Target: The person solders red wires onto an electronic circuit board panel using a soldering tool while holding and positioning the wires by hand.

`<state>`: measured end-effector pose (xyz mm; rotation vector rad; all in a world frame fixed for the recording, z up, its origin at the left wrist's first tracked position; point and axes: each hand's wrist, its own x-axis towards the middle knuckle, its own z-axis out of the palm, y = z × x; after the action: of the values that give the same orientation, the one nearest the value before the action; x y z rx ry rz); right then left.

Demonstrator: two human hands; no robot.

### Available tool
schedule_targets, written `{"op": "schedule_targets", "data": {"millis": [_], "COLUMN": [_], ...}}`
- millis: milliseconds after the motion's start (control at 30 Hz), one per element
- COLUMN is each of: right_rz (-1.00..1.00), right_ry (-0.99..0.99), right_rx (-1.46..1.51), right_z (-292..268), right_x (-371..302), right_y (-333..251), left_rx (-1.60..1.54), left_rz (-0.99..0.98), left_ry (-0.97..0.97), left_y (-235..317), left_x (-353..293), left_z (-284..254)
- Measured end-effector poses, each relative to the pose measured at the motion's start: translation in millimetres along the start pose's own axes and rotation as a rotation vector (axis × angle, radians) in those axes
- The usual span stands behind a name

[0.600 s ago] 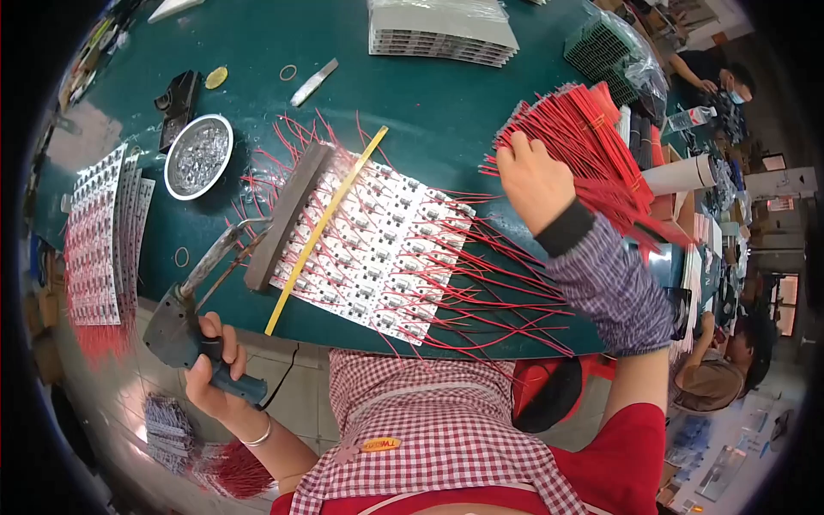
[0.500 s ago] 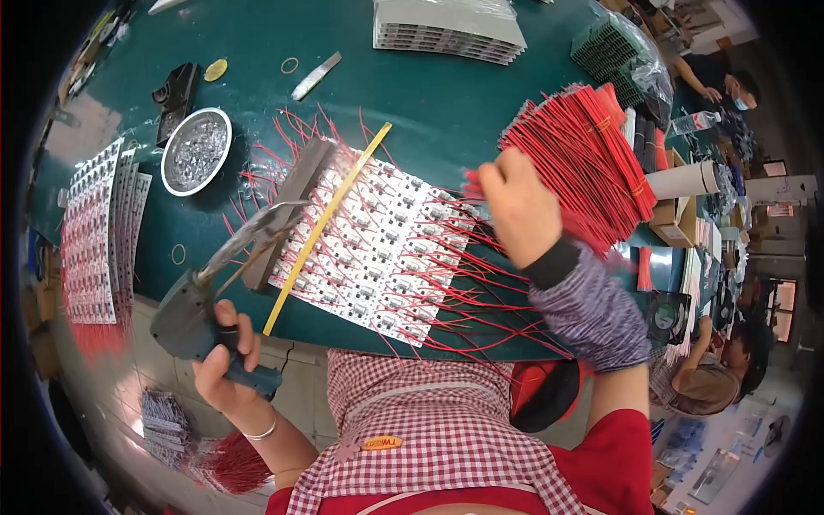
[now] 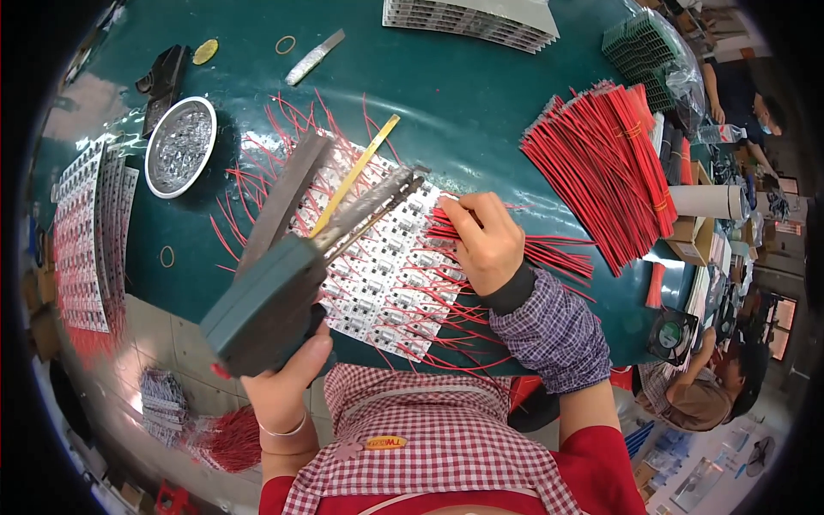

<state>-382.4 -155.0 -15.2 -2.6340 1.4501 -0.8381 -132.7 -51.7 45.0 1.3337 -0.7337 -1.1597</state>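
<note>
My left hand [image 3: 292,378] is wrapped round the handle of a dark green soldering gun [image 3: 262,305], whose long tip reaches over the white panel of small circuit boards [image 3: 378,257]. At the panel's upper right edge, my right hand [image 3: 491,243] pinches a bunch of red wires [image 3: 558,257]; the wire ends stick out past its fingertips toward the soldering tip. Red wires trail from both sides of the panel. Across its left part lie a dark grey bar [image 3: 286,202] and a yellow strip [image 3: 360,167], partly hidden behind the gun.
A white bowl [image 3: 149,163] of shiny bits stands left, near a black holder [image 3: 163,90]. Wired panels [image 3: 81,232] lean farther left. A big pile of red wires [image 3: 601,172] lies right; stacked panels [image 3: 468,21] sit at the back. Other people are at the far right.
The soldering gun has swung right and up over the panel in my left hand. My right hand has come left and down from the wire pile to the panel's edge with red wires.
</note>
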Motion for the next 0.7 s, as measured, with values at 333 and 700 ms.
{"op": "schedule_targets", "data": {"millis": [333, 700], "right_rz": [0.030, -0.061], "right_ry": [0.023, -0.007], "right_rx": [0.036, -0.033], "right_z": [-4, -2], "right_x": [4, 4], "right_y": [-3, 1], "left_rx": [0.073, 0.463], "left_rz": [-0.161, 0.043], "left_ry": [-0.096, -0.159], "left_y": [-17, -22], "left_x": [6, 15], "left_z": [8, 19]}}
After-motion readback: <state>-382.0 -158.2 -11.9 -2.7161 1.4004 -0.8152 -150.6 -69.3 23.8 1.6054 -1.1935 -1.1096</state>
